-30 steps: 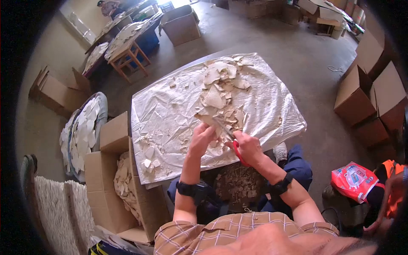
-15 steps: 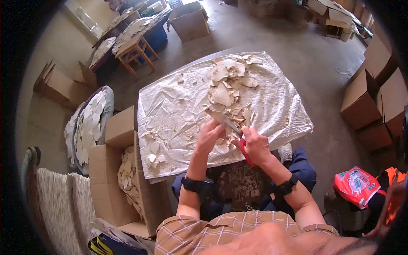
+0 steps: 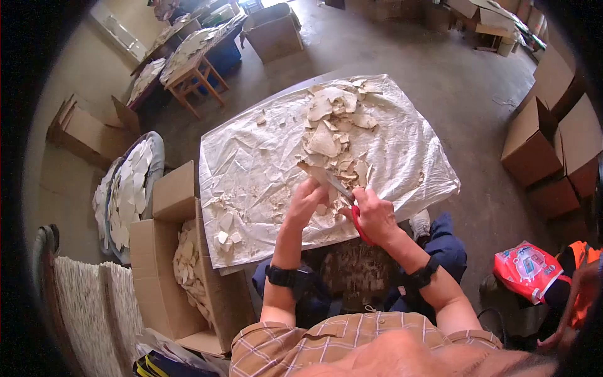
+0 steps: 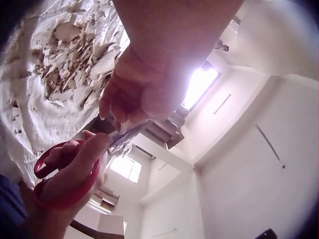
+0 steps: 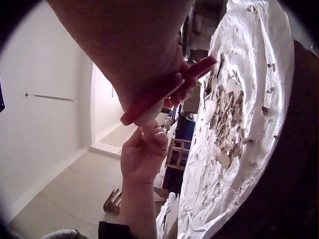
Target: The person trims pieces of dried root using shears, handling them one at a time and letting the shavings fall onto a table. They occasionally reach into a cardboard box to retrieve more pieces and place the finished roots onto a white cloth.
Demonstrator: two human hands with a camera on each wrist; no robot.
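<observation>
No legible writing: the red-and-white packet (image 3: pixel 526 269) on the floor at right carries print too small to read. Right hand (image 3: pixel 375 213) is raised over the near edge of the tabletop (image 3: pixel 251 157), fingers curled through the red handles of the scissors (image 3: pixel 352 207), blades angled up-left. Left hand (image 3: pixel 306 200) pinches a pale, flat, irregular piece (image 3: pixel 312 173) at the blades. The piece is cream-coloured, like the heap of pieces (image 3: pixel 336 132) lying on the white sheet (image 3: pixel 402 157) just beyond.
</observation>
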